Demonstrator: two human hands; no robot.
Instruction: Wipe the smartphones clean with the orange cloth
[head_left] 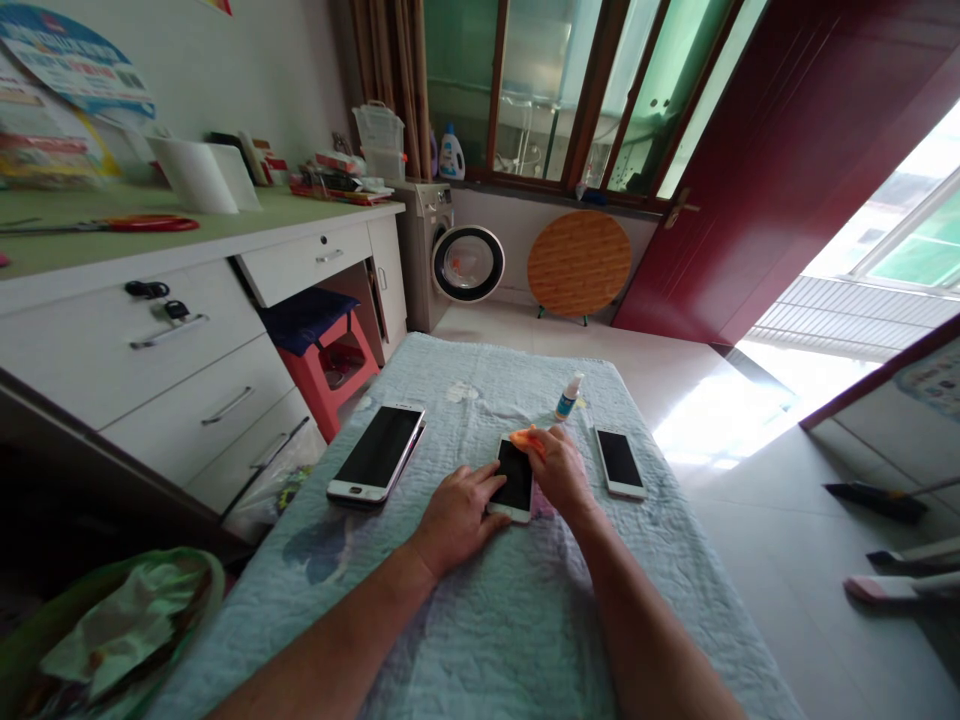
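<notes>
A white smartphone (516, 482) with a dark screen lies flat on the quilted cloth in front of me. My left hand (461, 512) holds it at its left side, fingertips on the screen's edge and thumb by the lower corner. Pinched in my right hand (559, 468) is an orange cloth (528, 441), pressed against the upper part of the screen. To the right lies a smaller white smartphone (620, 462). On the left a larger white smartphone (377, 452) rests on another dark, flat device, mostly hidden. Behind my right hand a small spray bottle (569, 397) stands upright.
The pale blue quilted cloth (517, 620) covers the table. A desk (300, 225) with drawers runs along the left, a red stool (349, 370) beside it. At the lower left stands a green bin (214, 590). Farther back are a washing machine (420, 240) and a round wooden tabletop (579, 262).
</notes>
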